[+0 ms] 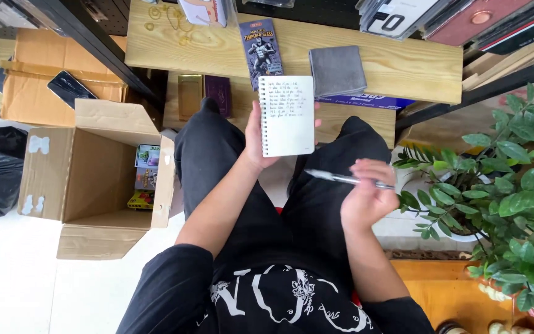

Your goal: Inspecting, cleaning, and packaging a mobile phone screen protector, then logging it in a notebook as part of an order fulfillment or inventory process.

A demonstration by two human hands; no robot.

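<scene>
Left hand [256, 133] is gripping a light, floppy spiral notepad [287, 115] by its bound edge (stiffest spot, I'd guess), right hand [366, 192] is pinching a slim pen [347, 179].

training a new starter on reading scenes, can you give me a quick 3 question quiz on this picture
1. What does the left hand hold up?
2. True or false: the pen is in the right hand.
3. Which lies nearest the notepad on the wooden shelf: (a) black bag, (b) grey cloth, (c) plant?

Key
1. A white spiral notepad with handwriting.
2. True.
3. b
</scene>
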